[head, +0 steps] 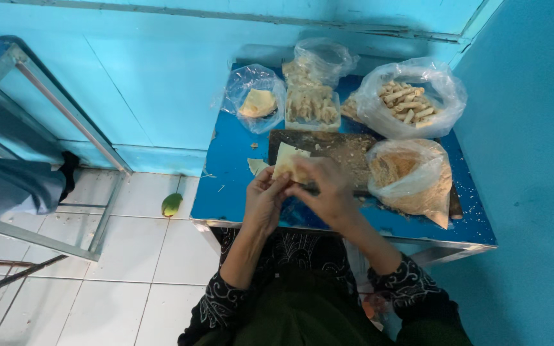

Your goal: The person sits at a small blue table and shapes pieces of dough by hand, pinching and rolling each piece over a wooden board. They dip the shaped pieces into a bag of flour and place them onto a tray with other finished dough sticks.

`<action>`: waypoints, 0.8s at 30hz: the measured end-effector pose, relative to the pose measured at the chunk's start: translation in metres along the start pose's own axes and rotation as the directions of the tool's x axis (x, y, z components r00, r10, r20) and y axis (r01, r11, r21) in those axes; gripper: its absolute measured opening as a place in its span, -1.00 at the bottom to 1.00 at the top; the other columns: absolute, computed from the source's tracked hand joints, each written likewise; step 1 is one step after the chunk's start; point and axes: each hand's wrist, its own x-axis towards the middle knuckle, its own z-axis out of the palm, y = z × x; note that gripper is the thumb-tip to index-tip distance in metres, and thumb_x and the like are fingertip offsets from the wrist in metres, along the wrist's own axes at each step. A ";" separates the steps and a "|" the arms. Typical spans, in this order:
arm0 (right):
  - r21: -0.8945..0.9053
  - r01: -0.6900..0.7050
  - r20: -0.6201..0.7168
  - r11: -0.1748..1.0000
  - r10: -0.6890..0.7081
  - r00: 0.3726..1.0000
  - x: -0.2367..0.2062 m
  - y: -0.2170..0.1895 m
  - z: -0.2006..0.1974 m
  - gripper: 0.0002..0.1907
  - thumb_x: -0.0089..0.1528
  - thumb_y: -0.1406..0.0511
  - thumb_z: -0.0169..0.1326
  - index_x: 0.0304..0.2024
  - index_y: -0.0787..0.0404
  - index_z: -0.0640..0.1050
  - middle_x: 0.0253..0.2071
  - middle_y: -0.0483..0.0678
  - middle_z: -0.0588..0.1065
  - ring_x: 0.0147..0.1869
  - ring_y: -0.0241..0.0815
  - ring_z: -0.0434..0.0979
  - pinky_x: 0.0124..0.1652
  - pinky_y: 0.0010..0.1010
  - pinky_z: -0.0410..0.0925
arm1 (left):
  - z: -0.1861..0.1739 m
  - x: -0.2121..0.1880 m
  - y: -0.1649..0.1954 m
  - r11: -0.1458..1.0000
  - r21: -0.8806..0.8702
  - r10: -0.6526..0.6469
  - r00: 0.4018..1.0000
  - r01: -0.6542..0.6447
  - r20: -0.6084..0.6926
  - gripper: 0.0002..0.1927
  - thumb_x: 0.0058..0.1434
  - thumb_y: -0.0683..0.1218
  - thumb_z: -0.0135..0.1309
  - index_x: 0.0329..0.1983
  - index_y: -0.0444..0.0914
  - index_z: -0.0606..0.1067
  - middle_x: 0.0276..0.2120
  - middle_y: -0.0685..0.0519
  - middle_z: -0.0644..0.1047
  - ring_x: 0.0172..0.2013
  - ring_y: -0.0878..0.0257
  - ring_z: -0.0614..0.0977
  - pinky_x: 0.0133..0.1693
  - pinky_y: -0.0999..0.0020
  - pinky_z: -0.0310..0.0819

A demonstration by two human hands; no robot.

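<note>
tabletop (232,186): small, blue, glossy, pushed against a blue wall, dusted with crumbs.
cutting board (328,146): dark, at the middle, crumb-covered.
crumb bag (411,176): clear plastic, on the board's right end.
roll bag (411,96): open, at the back right, full of pale rolled sticks.
wrapper bag (256,99): back left, holding flat yellowish sheets.
tub (312,106): clear, between those two bags.
floor (129,269): white tiles, a green fruit (172,204) lying beside the tabletop.

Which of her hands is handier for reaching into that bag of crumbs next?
Probably the right hand: it sits beside the crumb bag, while the left hand is on the far side, holding the pale wrapper together with it.
</note>
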 end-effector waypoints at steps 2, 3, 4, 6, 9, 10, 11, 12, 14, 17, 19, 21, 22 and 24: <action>-0.018 -0.009 0.014 1.000 0.009 1.000 -0.007 0.002 0.007 -0.35 0.06 0.38 0.37 0.21 0.14 0.49 0.02 0.03 0.53 0.05 0.06 0.55 -0.01 -0.16 0.43 | 0.000 -0.003 -0.001 1.000 -0.003 0.007 1.000 -0.007 0.013 -0.76 0.31 -0.20 0.16 0.00 -0.39 0.48 -0.19 -0.07 0.64 -0.23 0.22 0.70 -0.18 0.37 0.64; -0.029 -0.013 0.020 0.999 0.014 1.000 -0.010 0.006 0.010 -0.36 0.08 0.41 0.34 0.23 0.15 0.49 0.00 0.03 0.54 0.03 0.06 0.56 -0.02 -0.17 0.45 | 0.000 -0.004 0.000 1.000 0.007 -0.001 1.000 0.001 0.005 -0.77 0.34 -0.18 0.16 -0.01 -0.40 0.48 -0.19 -0.07 0.64 -0.22 0.23 0.70 -0.16 0.37 0.65; 0.006 -0.056 0.033 0.998 0.056 0.998 -0.012 0.011 0.011 -0.41 0.13 0.42 0.32 0.22 0.12 0.51 -0.03 -0.02 0.57 0.00 -0.02 0.60 -0.04 -0.24 0.47 | 0.000 -0.004 0.001 1.000 0.016 -0.007 1.000 0.007 -0.004 -0.78 0.37 -0.15 0.15 -0.02 -0.40 0.48 -0.18 -0.07 0.63 -0.20 0.24 0.70 -0.13 0.37 0.66; 0.076 -0.144 0.065 0.987 0.139 0.988 -0.018 0.025 0.009 -0.50 0.21 0.42 0.30 0.21 0.06 0.55 -0.10 -0.11 0.62 -0.05 -0.17 0.68 -0.08 -0.37 0.53 | 0.000 -0.007 0.004 0.998 0.026 -0.052 0.998 0.051 0.028 -0.76 0.38 -0.12 0.14 -0.04 -0.41 0.48 -0.17 -0.11 0.64 -0.19 0.20 0.72 -0.15 0.38 0.65; 0.473 -0.568 0.252 0.673 0.514 0.820 -0.022 0.045 0.008 -0.58 0.25 0.42 0.25 0.18 0.15 0.57 -0.15 -0.06 0.65 -0.08 -0.18 0.67 -0.07 -0.36 0.56 | 0.004 -0.011 0.008 0.994 0.044 -0.098 0.995 0.097 0.015 -0.73 0.36 -0.09 0.13 -0.03 -0.41 0.51 -0.16 -0.14 0.65 -0.20 0.17 0.72 -0.18 0.38 0.65; 0.586 -0.607 0.278 0.537 0.571 0.773 -0.022 0.052 0.006 -0.61 0.26 0.43 0.22 0.15 0.18 0.56 -0.12 -0.06 0.64 -0.07 -0.20 0.66 -0.07 -0.35 0.55 | 0.006 -0.014 0.009 0.993 0.047 -0.111 0.994 0.111 -0.002 -0.72 0.35 -0.08 0.13 -0.03 -0.41 0.52 -0.16 -0.13 0.65 -0.20 0.17 0.72 -0.19 0.38 0.65; 0.681 -0.623 0.311 0.385 0.619 0.721 -0.020 0.059 0.004 -0.65 0.27 0.45 0.19 0.12 0.20 0.55 -0.09 -0.07 0.63 -0.05 -0.21 0.64 -0.06 -0.34 0.54 | 0.007 -0.016 0.011 0.993 0.051 -0.106 0.994 0.107 -0.010 -0.71 0.35 -0.08 0.12 -0.02 -0.41 0.52 -0.16 -0.13 0.65 -0.20 0.17 0.72 -0.18 0.38 0.65; 0.756 -0.616 0.352 0.221 0.656 0.668 -0.019 0.064 0.002 -0.69 0.28 0.46 0.17 0.09 0.23 0.54 -0.06 -0.07 0.62 -0.03 -0.22 0.63 -0.06 -0.33 0.53 | 0.007 -0.018 0.013 0.993 0.054 -0.101 0.995 0.102 -0.019 -0.71 0.36 -0.09 0.12 -0.01 -0.42 0.52 -0.15 -0.13 0.65 -0.20 0.17 0.72 -0.18 0.39 0.65; 0.781 -0.624 0.439 0.010 0.701 0.561 -0.018 0.071 -0.005 -0.70 0.25 0.46 0.13 0.04 0.20 0.53 -0.06 -0.11 0.62 -0.03 -0.22 0.65 -0.09 -0.33 0.53 | 0.006 -0.021 0.019 0.993 0.068 -0.094 0.995 0.097 -0.046 -0.70 0.35 -0.08 0.11 0.00 -0.41 0.53 -0.15 -0.13 0.65 -0.20 0.17 0.73 -0.18 0.41 0.66; 0.811 -0.574 0.476 -0.111 0.695 0.539 -0.016 0.074 -0.014 -0.70 0.24 0.47 0.12 0.03 0.19 0.54 -0.07 -0.11 0.61 -0.01 -0.22 0.65 -0.05 -0.35 0.52 | 0.000 -0.028 0.029 0.992 0.087 -0.079 0.993 0.087 -0.083 -0.70 0.34 -0.07 0.10 -0.01 -0.41 0.52 -0.16 -0.15 0.66 -0.21 0.13 0.74 -0.23 0.42 0.66; 0.835 -0.550 0.373 0.021 0.714 0.593 -0.010 0.076 -0.017 -0.71 0.25 0.47 0.13 0.03 0.19 0.55 -0.07 -0.08 0.60 0.00 -0.23 0.64 -0.03 -0.35 0.52 | -0.007 -0.032 0.038 0.994 0.085 -0.057 0.994 0.065 -0.093 -0.68 0.33 -0.07 0.10 -0.03 -0.43 0.51 -0.17 -0.19 0.66 -0.22 0.08 0.75 -0.26 0.40 0.66; 0.798 -0.524 0.166 0.296 0.728 0.665 0.000 0.078 -0.017 -0.73 0.27 0.47 0.15 0.03 0.19 0.55 -0.07 -0.06 0.60 -0.02 -0.24 0.62 -0.03 -0.33 0.51 | -0.016 -0.036 0.046 0.995 0.087 -0.046 0.993 0.055 -0.105 -0.67 0.34 -0.06 0.09 -0.03 -0.44 0.51 -0.17 -0.16 0.66 -0.24 0.12 0.74 -0.27 0.41 0.65; 0.703 -0.502 0.059 0.504 0.661 0.748 0.005 0.079 -0.016 -0.75 0.30 0.44 0.16 0.03 0.18 0.55 -0.07 -0.06 0.60 -0.01 -0.24 0.63 -0.02 -0.34 0.52 | -0.019 -0.038 0.049 0.995 0.089 -0.040 0.993 0.050 -0.112 -0.67 0.34 -0.06 0.09 -0.03 -0.44 0.52 -0.18 -0.15 0.65 -0.24 0.14 0.74 -0.27 0.42 0.65; 0.411 -0.374 -0.095 0.831 0.448 0.889 0.014 0.076 -0.011 -0.80 0.35 0.38 0.17 0.03 0.17 0.53 -0.08 -0.05 0.60 0.02 -0.24 0.67 0.00 -0.36 0.55 | -0.025 -0.041 0.054 0.992 0.119 -0.034 0.989 0.051 -0.143 -0.67 0.36 -0.05 0.09 -0.05 -0.45 0.53 -0.19 -0.14 0.65 -0.26 0.18 0.73 -0.27 0.41 0.65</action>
